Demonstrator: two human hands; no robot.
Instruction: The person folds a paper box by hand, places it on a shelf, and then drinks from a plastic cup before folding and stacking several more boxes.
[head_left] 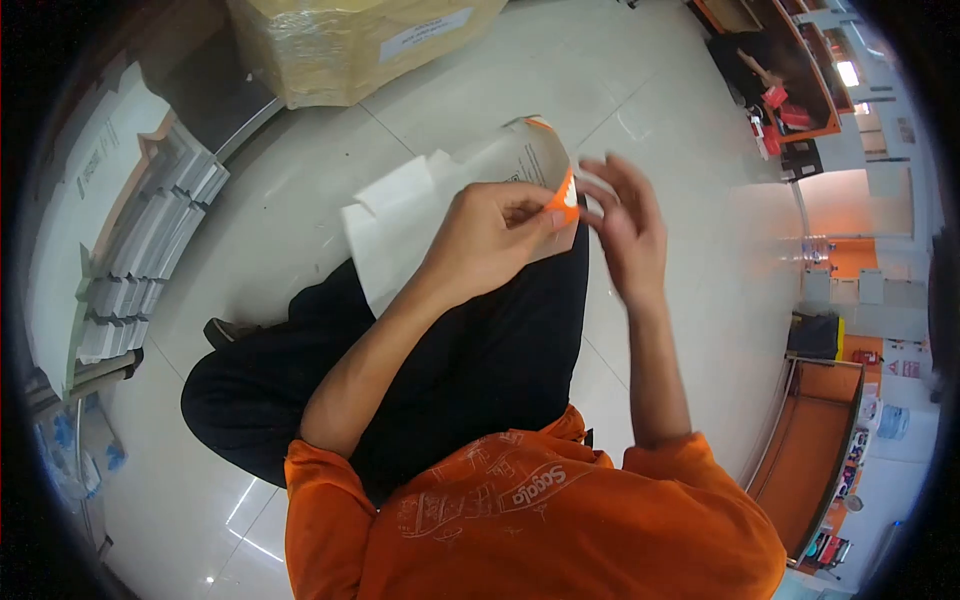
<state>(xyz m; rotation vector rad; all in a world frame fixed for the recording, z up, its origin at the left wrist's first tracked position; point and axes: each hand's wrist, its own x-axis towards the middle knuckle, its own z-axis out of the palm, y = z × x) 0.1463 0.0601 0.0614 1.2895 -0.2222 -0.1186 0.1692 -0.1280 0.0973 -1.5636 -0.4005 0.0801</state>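
Head view: left hand [492, 235] pinches orange flap [567, 213] of white carton [400, 235], fingers closed on it; carton is over dark-trousered legs [470, 345]; right hand [632, 235] is just beside flap, fingers curved and loosely parted, contact I cannot tell; taped box [335, 50] stands on floor [700, 150] beyond carton.

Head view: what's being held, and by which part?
The white carton, by its orange flap, in the left grip; whether the right grip touches it, I cannot tell.
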